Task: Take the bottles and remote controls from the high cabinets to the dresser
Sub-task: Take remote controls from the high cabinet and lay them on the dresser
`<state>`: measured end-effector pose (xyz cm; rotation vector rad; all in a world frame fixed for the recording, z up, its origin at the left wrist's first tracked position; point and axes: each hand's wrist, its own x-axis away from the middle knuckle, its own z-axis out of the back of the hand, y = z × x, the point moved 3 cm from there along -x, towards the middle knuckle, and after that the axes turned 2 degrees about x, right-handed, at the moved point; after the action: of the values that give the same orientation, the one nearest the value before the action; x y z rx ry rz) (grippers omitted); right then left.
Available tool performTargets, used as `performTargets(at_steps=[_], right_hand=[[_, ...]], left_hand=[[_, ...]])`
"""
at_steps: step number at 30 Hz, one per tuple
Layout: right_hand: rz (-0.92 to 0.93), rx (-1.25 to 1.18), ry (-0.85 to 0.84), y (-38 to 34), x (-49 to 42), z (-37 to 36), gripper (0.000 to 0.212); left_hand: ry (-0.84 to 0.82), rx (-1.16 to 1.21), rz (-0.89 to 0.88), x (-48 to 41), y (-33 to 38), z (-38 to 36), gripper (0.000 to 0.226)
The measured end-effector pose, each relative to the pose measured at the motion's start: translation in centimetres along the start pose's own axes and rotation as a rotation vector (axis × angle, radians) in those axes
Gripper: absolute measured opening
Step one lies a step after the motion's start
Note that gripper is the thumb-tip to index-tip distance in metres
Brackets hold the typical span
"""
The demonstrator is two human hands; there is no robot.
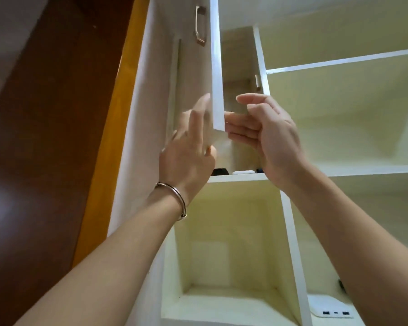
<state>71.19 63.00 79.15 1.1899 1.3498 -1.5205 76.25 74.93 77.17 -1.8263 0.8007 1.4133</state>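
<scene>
Up at the high cabinet, both hands are reaching toward the lower corner of a white cabinet door that is standing ajar, seen edge-on. On the door's outer face, the left hand is lying with its fingers spread and open, holding nothing; a silver bracelet is circling that wrist. Opposite it, the right hand is hovering on the inner side of the door, fingers loosely curled and apart, fingertips just beside the door's bottom corner, gripping nothing. A metal handle is showing higher up on the door. Behind the hands, on the cabinet shelf, a white flat object is lying near the front edge, with a dark object to its left; whether either is a remote control is impossible to tell. Lower right, a white power strip is sitting in an open compartment.
</scene>
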Motion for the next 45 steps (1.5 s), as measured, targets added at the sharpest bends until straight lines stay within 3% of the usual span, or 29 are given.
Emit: performTargets(at_steps=[4,7,14,26,31,35,37,42,45], right_hand=[[-0.085,-0.142,-0.13,1.6,-0.1,-2.8,0.027],[-0.149,0.05,-0.166,4.1,0.5,-4.9,0.034],[-0.176,0.231,-0.302,7.0,2.5,-9.6,0.056],[-0.126,0.408,-0.293,7.7,3.7,-10.0,0.06],[-0.157,0.568,-0.218,8.8,4.1,-5.9,0.052],[-0.109,0.676,-0.153,9.0,3.0,-2.6,0.044],[-0.08,0.745,-0.129,9.2,2.1,-0.9,0.04],[-0.033,0.848,0.004,8.8,-1.8,3.9,0.032],[-0.038,0.896,0.019,8.5,-4.9,5.2,0.03]], left_hand=[[0.031,-0.362,-0.182,-0.7,-1.0,3.2,0.07],[0.015,-0.531,-0.193,-1.2,-1.6,5.3,0.051],[-0.069,-0.506,-0.031,-1.1,-4.3,9.0,0.041],[-0.123,-0.393,0.005,-0.1,-4.9,9.8,0.048],[0.021,-0.507,-0.199,1.5,-2.6,8.5,0.042],[-0.061,-0.51,-0.398,3.2,-0.7,3.7,0.029],[-0.129,-0.498,-0.345,3.0,-0.6,1.2,0.02],[-0.461,-0.395,0.074,0.2,-2.8,-4.8,0.029],[-0.56,-0.339,0.242,-2.3,-5.7,-7.7,0.026]])
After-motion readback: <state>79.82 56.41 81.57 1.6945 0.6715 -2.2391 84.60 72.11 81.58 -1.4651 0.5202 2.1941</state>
